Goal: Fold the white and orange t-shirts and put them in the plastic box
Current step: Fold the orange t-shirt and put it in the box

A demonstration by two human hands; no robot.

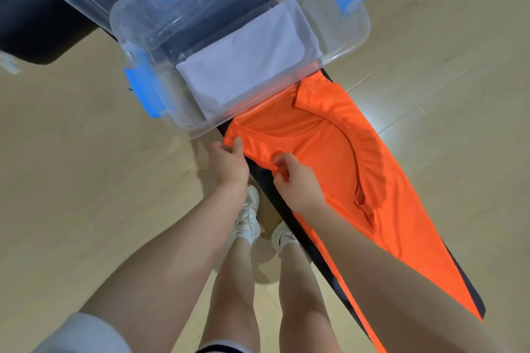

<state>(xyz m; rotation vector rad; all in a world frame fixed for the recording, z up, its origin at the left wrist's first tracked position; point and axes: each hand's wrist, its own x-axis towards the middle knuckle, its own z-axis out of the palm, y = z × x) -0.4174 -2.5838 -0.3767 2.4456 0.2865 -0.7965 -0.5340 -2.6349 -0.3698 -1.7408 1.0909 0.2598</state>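
Orange t-shirt (338, 152) lies on the dark tabletop (262, 178), beside the plastic box (347, 34) holding the white t-shirt (252, 60). My left hand (228, 162) and right hand (292, 178) pinch its edge; I'd pull taut, fold evenly.

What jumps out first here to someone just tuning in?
The orange shirt, spread on the dark table at centre right, with both hands pinching its near edge: left hand, right hand. Behind it, the clear box with blue latches holds the folded white shirt.

Two t-shirts (338, 157), seemingly one box (338, 37).
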